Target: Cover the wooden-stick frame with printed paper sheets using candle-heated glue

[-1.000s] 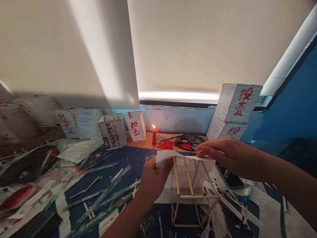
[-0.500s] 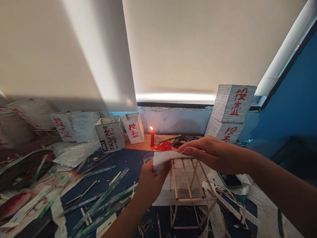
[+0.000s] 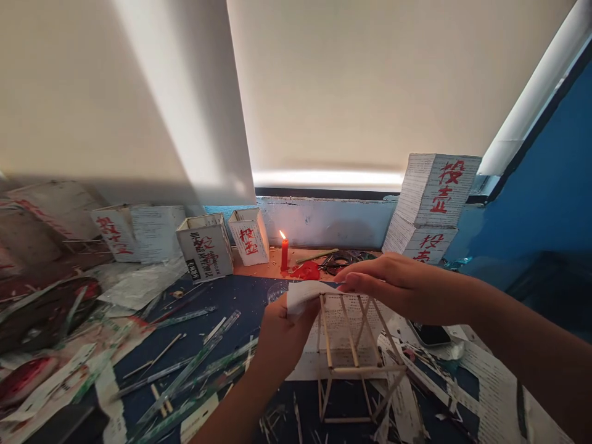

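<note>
A stick frame [image 3: 355, 364] made of thin wooden rods stands on the dark table in front of me. White paper with print [image 3: 300, 295] lies over its far end and shows through between the rods. My left hand [image 3: 287, 327] pinches the paper's left edge beside the frame, thumb side toward the rods. My right hand [image 3: 393, 280] lies flat across the top of the paper and the far rods, fingers stretched out to the left. Its fingertips touch the paper near the frame's upper end.
A lit red candle [image 3: 284, 254] burns just beyond my hands. Paper-covered boxes with red characters stand at left [image 3: 206, 246] and stacked at right [image 3: 441, 191]. Scissors [image 3: 342, 262], plastic strips [image 3: 198, 351], loose sticks, paper scraps and a phone [image 3: 430, 335] lie about the table.
Very little differs. My right hand has slid slightly over the paper's top, while my left hand keeps its hold. The view has shifted a touch.
</note>
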